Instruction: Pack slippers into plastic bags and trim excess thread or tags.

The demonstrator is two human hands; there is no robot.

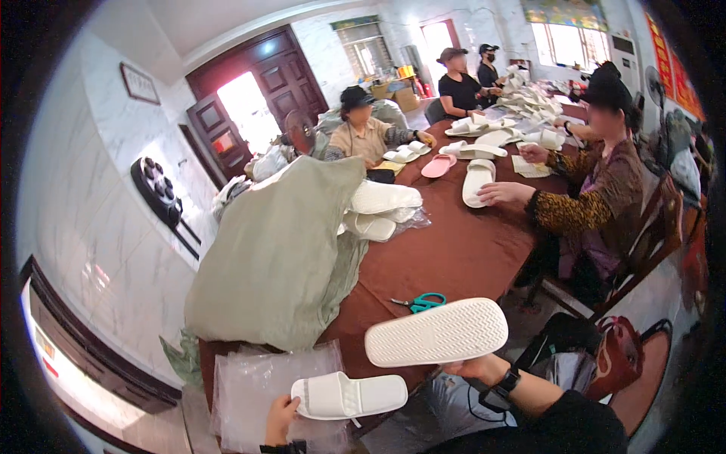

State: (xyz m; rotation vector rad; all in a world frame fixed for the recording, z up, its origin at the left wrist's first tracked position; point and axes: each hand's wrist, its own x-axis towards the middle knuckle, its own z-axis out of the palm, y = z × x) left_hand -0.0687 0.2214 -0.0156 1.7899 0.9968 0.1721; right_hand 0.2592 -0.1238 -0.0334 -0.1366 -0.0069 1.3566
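Observation:
My left hand (281, 415) is closed on the toe end of a white slipper (370, 395), which lies sole down over clear plastic bags (249, 378) at the table's near left corner. A second white slipper (437, 333) is in my right hand (484, 368). Its ridged sole faces me, and most of the fingers are hidden behind or under it. Just beyond that sole, teal-handled scissors (420, 303) rest on the brown tablecloth (423, 257).
A large grey-green sack (272, 257) spills white slippers (386, 198) at the left. Several co-workers sit round the table; one at the right touches a white slipper (478, 181). A pink slipper (439, 166) and a slipper pile (529, 98) lie farther off. Bags (618, 356) stand at the near right.

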